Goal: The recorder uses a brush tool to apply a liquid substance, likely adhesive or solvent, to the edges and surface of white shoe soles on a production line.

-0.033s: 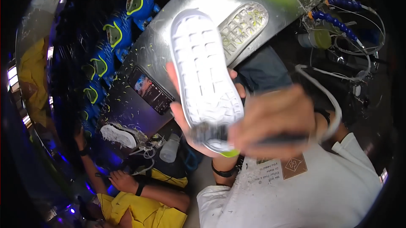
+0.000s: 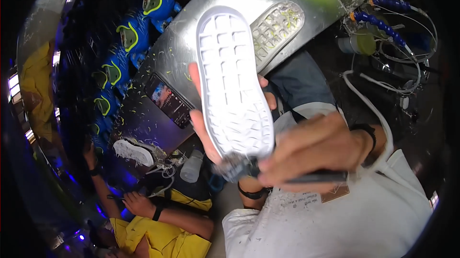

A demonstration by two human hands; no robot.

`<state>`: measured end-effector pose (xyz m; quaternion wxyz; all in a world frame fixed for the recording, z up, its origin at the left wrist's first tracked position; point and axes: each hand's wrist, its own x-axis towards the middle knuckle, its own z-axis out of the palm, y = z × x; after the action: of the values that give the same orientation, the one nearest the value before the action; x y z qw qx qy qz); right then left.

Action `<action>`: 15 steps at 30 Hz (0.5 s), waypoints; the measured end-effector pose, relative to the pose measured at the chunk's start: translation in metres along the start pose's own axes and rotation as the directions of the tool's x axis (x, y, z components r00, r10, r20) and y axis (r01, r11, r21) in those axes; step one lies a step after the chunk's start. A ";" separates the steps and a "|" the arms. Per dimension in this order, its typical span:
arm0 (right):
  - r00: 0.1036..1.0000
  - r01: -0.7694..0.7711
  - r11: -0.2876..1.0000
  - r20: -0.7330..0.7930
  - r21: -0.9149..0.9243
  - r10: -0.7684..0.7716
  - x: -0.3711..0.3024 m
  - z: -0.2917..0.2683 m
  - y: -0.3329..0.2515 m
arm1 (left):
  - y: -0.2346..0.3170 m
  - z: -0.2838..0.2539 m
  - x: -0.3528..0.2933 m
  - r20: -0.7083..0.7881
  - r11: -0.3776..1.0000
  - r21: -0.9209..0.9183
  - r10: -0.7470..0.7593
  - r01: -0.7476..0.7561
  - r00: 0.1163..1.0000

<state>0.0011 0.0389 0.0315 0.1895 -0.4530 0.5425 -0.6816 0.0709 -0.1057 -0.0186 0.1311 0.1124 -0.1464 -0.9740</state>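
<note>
A white shoe sole with a grid tread lies tread-up in my left hand, whose fingers wrap round both its long edges from beneath. My right hand, smeared by motion, is closed on a slim dark-handled tool. A white hose runs from near that hand's wrist. The tool's blurred grey head covers the sole's near end, so I cannot make out its exact kind or whether it touches. Beyond the sole, a second sole, flecked with yellow-green bits, rests on the metal table.
A phone lies on the table among scraps. Blue shoes line the left side. Another white sole sits near a co-worker's hand; a plastic bottle is close by. Blue segmented hoses and cables are at right.
The tool head has shifted down toward the sole's near tip, hiding the lime-green edge seen there before. My right hand has moved slightly down and right. My left hand keeps its hold.
</note>
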 end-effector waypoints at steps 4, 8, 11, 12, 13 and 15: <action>0.945 -0.322 0.937 -0.005 0.133 0.326 0.015 -0.034 0.011 | -0.002 0.019 -0.003 -0.115 0.988 -0.135 0.056 -0.071 0.992; 0.969 -0.064 0.998 0.241 0.006 0.060 0.009 -0.024 -0.010 | 0.022 0.023 0.001 0.042 0.981 -0.150 -0.121 0.126 0.992; 0.934 0.005 0.987 0.352 0.163 -0.063 0.026 -0.064 0.000 | 0.025 0.041 0.005 -0.020 0.988 -0.086 -0.127 0.124 0.992; 0.954 0.020 0.999 0.298 -0.027 -0.011 0.028 -0.065 0.000 | 0.025 0.045 0.003 -0.113 0.992 -0.089 -0.094 0.085 0.989; 0.972 0.025 0.976 0.234 -0.215 0.026 0.029 -0.062 0.003 | 0.024 0.042 0.002 -0.061 0.997 0.033 -0.066 0.068 0.996; 0.990 -0.034 0.992 0.132 -0.124 0.050 0.010 -0.025 -0.005 | 0.021 0.039 0.002 0.001 0.994 0.063 -0.091 0.091 0.996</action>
<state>-0.0237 0.0467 0.0399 0.2121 -0.4971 0.5782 -0.6112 0.0633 -0.1159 0.0243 0.0829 0.1212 -0.1719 -0.9741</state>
